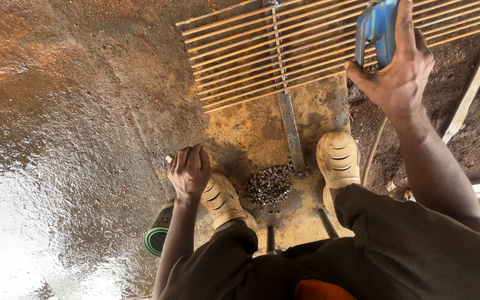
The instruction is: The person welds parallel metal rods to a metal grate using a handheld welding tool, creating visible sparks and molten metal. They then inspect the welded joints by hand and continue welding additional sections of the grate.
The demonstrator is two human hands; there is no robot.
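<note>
My right hand (pixel 398 72) is raised at the upper right, fingers wrapped around a blue power tool (pixel 378 28) held over a grille of thin rusty metal rods (pixel 273 50). My left hand (pixel 189 171) hangs low by my left shoe (pixel 223 201), fingers curled; a small pale bit shows at its edge, and I cannot tell whether it holds anything. A flat steel bar (pixel 291 128) runs from the grille toward a pile of small dark metal pieces (pixel 270 184) between my shoes.
I stand on a rusty steel plate (pixel 251 125). My right shoe (pixel 338 161) is near its right edge. A green roll (pixel 158 233) lies by my left leg. Wet shiny floor (pixel 40 183) spreads left. Dark soil and a wooden stick (pixel 465 100) lie right.
</note>
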